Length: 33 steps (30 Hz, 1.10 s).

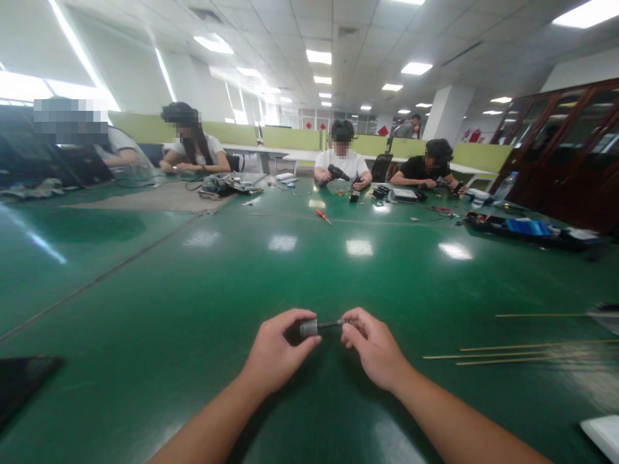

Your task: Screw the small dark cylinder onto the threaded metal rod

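Above green table point(232, 290), gripping metal cylinder point(308, 328) w/ L hand point(273, 354), pinching thin rod point(330, 324) in fingertips of R hand point(377, 351). Prob. adjusting rod at cylinder; next needing firm hold, straight alignment.

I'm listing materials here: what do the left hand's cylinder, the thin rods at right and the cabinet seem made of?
Cylinder: probably metal, satin grey, going by its soft sheen.
Thin rods: smooth-looking and yellowish, perhaps brass, though wood is possible.
Cabinet: likely varnished wood with glass panes, given the glossy reddish-brown frames and reflections.
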Available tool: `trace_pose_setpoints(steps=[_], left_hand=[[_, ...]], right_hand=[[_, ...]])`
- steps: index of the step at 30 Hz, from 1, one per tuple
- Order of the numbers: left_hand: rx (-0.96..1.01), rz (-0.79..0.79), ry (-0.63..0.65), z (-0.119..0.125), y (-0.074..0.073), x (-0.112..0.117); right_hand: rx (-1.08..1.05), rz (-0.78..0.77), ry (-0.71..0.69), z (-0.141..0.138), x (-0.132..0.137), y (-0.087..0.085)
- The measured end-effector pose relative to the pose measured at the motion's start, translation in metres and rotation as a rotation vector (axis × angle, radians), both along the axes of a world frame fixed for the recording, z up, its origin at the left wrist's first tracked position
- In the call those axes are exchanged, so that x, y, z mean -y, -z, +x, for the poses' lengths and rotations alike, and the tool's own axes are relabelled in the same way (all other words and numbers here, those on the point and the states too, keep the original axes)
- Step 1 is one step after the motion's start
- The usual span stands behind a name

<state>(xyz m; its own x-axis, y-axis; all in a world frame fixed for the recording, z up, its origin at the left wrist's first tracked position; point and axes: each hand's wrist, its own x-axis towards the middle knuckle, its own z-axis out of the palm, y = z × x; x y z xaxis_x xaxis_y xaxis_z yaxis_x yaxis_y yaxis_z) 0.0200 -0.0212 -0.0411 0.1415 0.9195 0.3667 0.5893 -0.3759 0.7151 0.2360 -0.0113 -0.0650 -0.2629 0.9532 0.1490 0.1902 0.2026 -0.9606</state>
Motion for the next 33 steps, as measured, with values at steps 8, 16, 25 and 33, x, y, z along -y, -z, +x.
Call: trace_pose_setpoints(steps=[8,16,25,33], left_hand=[[-0.004,-0.006,-0.009,0.0001,-0.0014,-0.0007],[0.000,-0.007,-0.014,0.0010,-0.0020,-0.0003],[-0.014,0.000,-0.022,-0.0003,-0.0006,-0.0007],[-0.003,-0.020,-0.016,-0.0015,0.0006,-0.0013]], right_hand=[[-0.035,-0.029,-0.001,-0.0001,-0.0013,-0.0012],[-0.064,-0.049,0.012,0.0005,-0.0021,0.0007],[-0.090,-0.062,0.009,0.0002,-0.0033,0.0006],[-0.126,-0.071,0.012,0.0003,-0.0040,0.0015]])
